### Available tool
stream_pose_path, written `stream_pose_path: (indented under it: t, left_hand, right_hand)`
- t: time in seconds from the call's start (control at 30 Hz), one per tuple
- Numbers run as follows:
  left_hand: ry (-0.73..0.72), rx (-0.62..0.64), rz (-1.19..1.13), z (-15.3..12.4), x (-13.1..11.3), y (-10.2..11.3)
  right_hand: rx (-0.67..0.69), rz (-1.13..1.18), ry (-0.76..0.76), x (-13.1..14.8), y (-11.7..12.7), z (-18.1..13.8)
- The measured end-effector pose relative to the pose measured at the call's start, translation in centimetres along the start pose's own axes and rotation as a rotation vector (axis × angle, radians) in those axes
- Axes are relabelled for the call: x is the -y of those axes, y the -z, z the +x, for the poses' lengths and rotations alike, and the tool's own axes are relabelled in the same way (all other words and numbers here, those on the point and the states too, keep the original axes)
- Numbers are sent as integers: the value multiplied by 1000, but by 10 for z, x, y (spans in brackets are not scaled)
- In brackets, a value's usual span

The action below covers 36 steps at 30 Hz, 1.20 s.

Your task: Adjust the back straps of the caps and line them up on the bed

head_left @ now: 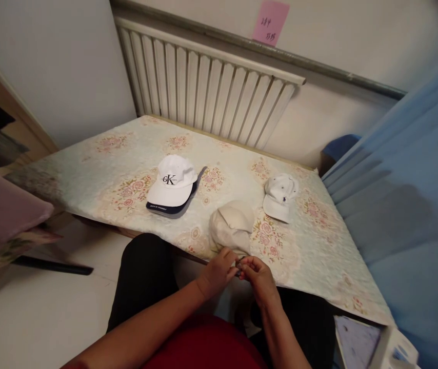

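Observation:
A beige cap [231, 225] lies upside down at the near edge of the floral-covered table [126, 154]. My left hand [219, 271] and my right hand [259, 277] meet just below the cap. Both pinch its back strap and a small metal buckle [239, 264] between their fingertips. A white cap with black letters [173, 180] rests on a dark cap further left. Another white cap with a small dark emblem [280, 196] lies to the right of the beige one.
A white radiator [207, 87] stands against the wall behind the table, with a pink note [270, 21] above it. Blue fabric [415, 205] hangs along the right. A pink cushion [3, 210] is at the left. My dark trousers [145, 277] show below the table.

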<state>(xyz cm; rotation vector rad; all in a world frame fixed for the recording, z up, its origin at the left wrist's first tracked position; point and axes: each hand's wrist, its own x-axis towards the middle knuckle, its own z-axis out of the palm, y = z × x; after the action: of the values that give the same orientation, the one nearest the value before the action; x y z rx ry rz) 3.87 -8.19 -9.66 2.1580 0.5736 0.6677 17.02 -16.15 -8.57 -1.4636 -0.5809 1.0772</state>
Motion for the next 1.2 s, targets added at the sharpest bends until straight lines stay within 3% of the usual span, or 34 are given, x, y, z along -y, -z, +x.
stream_pose_path:
  t: [0.2,0.4,0.63,0.97,1.2]
  left_hand:
    - [-23,20,24,-1,2,0]
    - [-46,30,114,-1,4,-3]
    - [10,10,238,-3,4,-4]
    - [49,11,190,0,1,1]
    - [94,7,89,-3,8,-1]
  right_hand:
    - [54,-69,-12,3,3,1]
    - [77,-312,36,2,6,4]
    - [97,-365,80,-2,9,3]
    - [21,-101,-14,-3,4,1]
    - [28,-110,2,-7,-6,-1]
